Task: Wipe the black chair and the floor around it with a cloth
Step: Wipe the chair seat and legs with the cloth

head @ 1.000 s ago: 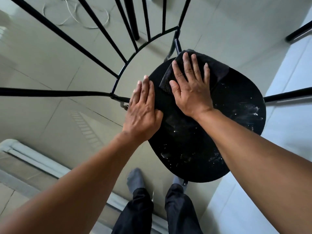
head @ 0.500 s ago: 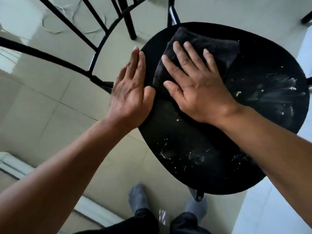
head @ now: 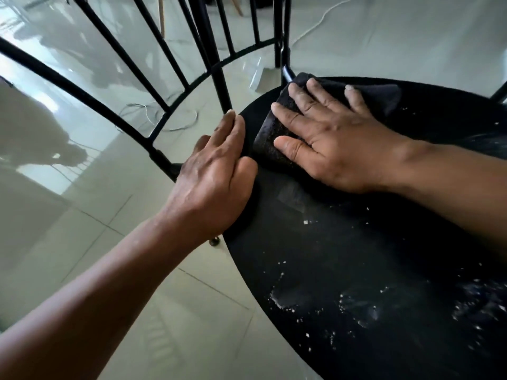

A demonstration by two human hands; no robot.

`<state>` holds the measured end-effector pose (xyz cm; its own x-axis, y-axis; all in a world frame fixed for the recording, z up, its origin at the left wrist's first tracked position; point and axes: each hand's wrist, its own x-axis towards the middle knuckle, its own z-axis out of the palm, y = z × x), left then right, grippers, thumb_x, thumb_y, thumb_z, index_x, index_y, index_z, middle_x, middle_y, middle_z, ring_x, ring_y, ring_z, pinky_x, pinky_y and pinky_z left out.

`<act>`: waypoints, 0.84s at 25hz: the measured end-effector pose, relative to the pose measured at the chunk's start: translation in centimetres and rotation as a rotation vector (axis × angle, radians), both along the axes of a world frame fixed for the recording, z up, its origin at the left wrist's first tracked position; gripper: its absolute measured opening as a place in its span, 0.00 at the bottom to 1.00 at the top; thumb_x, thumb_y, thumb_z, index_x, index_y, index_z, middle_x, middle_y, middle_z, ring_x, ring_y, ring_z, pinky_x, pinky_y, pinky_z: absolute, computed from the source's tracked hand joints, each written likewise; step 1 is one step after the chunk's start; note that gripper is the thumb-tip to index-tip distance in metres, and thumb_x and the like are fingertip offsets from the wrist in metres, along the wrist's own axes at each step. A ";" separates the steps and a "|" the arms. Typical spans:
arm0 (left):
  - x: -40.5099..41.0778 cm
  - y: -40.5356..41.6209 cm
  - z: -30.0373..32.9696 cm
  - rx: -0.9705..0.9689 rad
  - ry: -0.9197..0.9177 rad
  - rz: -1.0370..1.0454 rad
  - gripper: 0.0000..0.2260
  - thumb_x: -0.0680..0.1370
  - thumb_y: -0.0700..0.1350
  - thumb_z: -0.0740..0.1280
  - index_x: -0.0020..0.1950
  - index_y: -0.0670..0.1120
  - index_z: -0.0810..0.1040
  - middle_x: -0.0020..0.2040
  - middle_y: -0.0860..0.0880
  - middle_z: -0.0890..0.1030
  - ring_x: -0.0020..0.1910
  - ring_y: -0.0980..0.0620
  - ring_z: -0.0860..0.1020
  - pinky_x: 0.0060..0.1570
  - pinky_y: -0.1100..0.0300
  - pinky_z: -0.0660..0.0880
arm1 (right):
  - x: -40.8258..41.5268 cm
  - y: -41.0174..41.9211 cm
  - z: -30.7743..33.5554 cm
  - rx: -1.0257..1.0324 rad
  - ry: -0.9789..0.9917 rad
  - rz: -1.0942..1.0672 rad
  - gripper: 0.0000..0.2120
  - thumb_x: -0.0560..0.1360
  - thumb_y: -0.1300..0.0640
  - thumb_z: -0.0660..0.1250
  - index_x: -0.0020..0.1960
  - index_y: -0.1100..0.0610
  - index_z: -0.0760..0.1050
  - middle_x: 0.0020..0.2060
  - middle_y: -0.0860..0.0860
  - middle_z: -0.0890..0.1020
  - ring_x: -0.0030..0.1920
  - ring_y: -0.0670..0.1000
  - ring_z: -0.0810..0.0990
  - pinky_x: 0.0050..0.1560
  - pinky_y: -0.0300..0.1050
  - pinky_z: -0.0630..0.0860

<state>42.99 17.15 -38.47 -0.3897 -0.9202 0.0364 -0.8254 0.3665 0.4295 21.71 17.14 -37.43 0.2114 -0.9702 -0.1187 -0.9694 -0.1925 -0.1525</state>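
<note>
The black chair's round seat (head: 343,256) fills the right half of the view, with white crumbs and dusty smears on its near and right parts. Its curved backrest of thin black bars (head: 131,61) rises at the upper left. A folded black cloth (head: 381,97) lies on the far left part of the seat. My right hand (head: 337,138) presses flat on the cloth, fingers spread. Beside it, my left hand (head: 216,176) rests flat on the seat's left edge, fingers together, holding nothing.
Glossy pale floor tiles (head: 82,242) surround the chair. A white cable (head: 170,119) lies looped on the floor behind the backrest, and another cable (head: 321,20) runs at the far top. Wooden furniture legs (head: 236,6) stand at the top.
The view has moved closer and lower to the seat. Both hands keep their places, right hand on the cloth at the seat's far left, left hand on the edge.
</note>
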 end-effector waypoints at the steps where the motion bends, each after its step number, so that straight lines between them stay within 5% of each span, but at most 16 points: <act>1: 0.0 0.2 0.1 -0.001 0.002 -0.004 0.34 0.77 0.55 0.49 0.83 0.53 0.50 0.83 0.53 0.48 0.82 0.53 0.48 0.78 0.57 0.47 | 0.2 0.0 0.1 0.012 -0.004 -0.009 0.32 0.82 0.34 0.43 0.83 0.42 0.42 0.82 0.48 0.38 0.81 0.50 0.33 0.78 0.65 0.34; 11: 0.0 2.2 0.9 0.027 -0.034 -0.022 0.32 0.79 0.53 0.48 0.83 0.46 0.55 0.83 0.46 0.51 0.82 0.45 0.51 0.79 0.49 0.48 | 8.0 9.1 0.5 0.007 -0.013 -0.298 0.29 0.84 0.40 0.43 0.83 0.47 0.45 0.83 0.51 0.42 0.82 0.55 0.38 0.78 0.68 0.36; 21: -0.7 3.0 1.9 0.066 -0.151 0.058 0.29 0.82 0.54 0.50 0.82 0.47 0.54 0.83 0.47 0.51 0.79 0.38 0.57 0.74 0.41 0.57 | 8.4 19.1 1.4 0.032 -0.041 -0.192 0.27 0.84 0.39 0.45 0.82 0.40 0.50 0.83 0.48 0.45 0.82 0.50 0.39 0.79 0.62 0.36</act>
<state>42.32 20.15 -36.56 -0.3321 -0.9399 -0.0793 -0.9012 0.2914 0.3207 30.09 36.21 -36.05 0.0276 -0.9891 -0.1449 -0.9808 0.0013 -0.1953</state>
